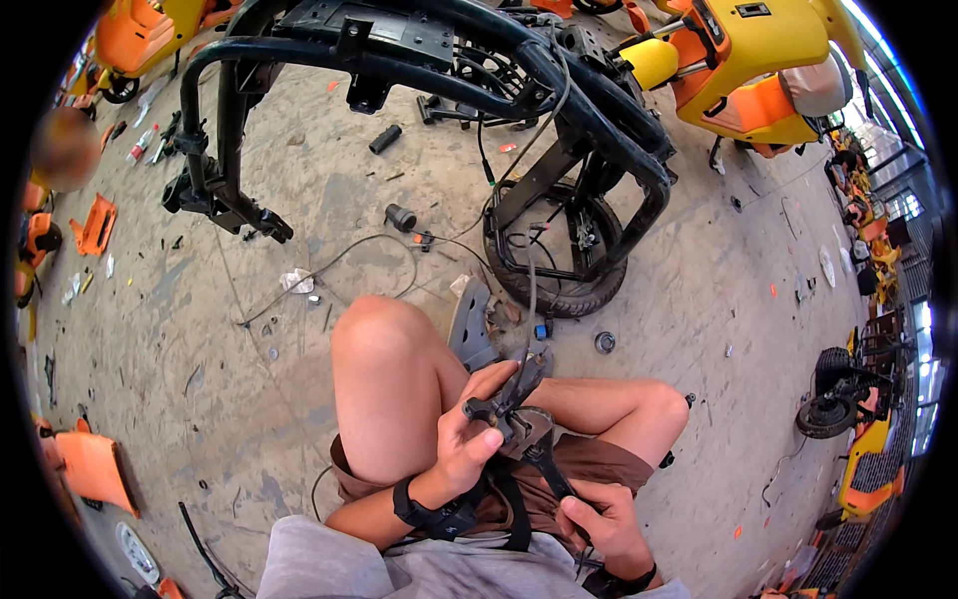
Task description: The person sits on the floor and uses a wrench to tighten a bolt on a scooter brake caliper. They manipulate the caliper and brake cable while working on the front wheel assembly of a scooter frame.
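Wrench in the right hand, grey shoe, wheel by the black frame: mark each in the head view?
Wrench [547, 467]: head view, on the handle just below its head.
Grey shoe [471, 332]: head view, on its upper.
Wheel [577, 301]: head view, on the tyre's near side.

A black component [511, 392] is gripped by the fingers [487, 380] of the left hand [461, 449]. A wrench [547, 465] is held by the right hand [614, 524], its head at the component. A black frame [601, 115] is noted toward 12 o'clock, a yellow scooter [733, 70] toward 2 o'clock.
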{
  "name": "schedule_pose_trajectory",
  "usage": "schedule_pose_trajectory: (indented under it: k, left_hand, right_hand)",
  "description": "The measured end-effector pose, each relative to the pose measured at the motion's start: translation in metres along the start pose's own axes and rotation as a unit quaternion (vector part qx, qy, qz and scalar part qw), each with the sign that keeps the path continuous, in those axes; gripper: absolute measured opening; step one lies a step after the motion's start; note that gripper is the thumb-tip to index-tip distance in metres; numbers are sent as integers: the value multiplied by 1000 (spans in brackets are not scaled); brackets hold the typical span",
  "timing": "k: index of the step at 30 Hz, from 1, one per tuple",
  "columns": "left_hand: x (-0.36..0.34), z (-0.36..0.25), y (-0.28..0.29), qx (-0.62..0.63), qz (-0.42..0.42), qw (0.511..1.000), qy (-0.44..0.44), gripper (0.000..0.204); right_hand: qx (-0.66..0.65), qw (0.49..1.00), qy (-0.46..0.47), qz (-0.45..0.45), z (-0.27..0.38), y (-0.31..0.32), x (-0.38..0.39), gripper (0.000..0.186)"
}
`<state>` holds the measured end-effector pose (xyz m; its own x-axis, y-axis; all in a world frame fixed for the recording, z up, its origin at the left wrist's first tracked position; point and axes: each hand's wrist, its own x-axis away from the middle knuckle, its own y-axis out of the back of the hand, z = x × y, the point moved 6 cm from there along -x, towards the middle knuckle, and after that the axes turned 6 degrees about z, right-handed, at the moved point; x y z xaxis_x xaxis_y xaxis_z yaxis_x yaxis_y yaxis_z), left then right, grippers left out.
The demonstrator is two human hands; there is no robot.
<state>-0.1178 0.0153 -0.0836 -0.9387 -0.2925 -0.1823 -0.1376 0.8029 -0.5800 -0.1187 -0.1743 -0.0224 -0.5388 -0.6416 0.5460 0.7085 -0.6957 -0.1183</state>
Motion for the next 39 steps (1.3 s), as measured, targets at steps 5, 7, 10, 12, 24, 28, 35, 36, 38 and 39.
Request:
schedule_pose_trajectory:
  k: [5, 7, 10, 12, 24, 28, 35, 36, 38, 39]
  left_hand:
    - [-3, -12, -4, -52, 24, 998, -18, 74]
    - [-3, -10, -4, -43, 22, 999, -4, 73]
    - [-2, -8, -3, -55, 40, 998, -5, 73]
    - [-1, -6, -3, -63, 33, 997, -6, 74]
    - [1, 6, 1, 81, -81, 993, 1, 86]
    - [0, 5, 1, 50, -50, 997, -4, 84]
    - [2, 1, 5, -47, -19, 998, -30, 80]
    - [2, 1, 5, -56, -19, 998, -34, 80]
    - [2, 2, 5, -41, -22, 999, -19, 80]
    - [3, 2, 5, -34, -23, 999, -11, 80]
  right_hand:
    - [-88, 994, -47, 35, -1, -1, 4, 33]
    - [-178, 979, -86, 49, 0, -5, 7, 35]
    - [-262, 957, -93, 81, -5, -6, 9, 36]
    - [-235, 965, -77, 86, 2, -9, 8, 37]
    - [-133, 986, -88, 50, 1, -11, 5, 37]
    - [-134, 985, -88, 57, -1, -10, 3, 37]
    - [-128, 987, -81, 48, -1, -12, 2, 35]
    - [-118, 989, -80, 42, -1, -13, 2, 35]
    - [-75, 995, -65, 30, 0, -13, 1, 33]
    - [-42, 998, -51, 24, 1, -13, 0, 32]
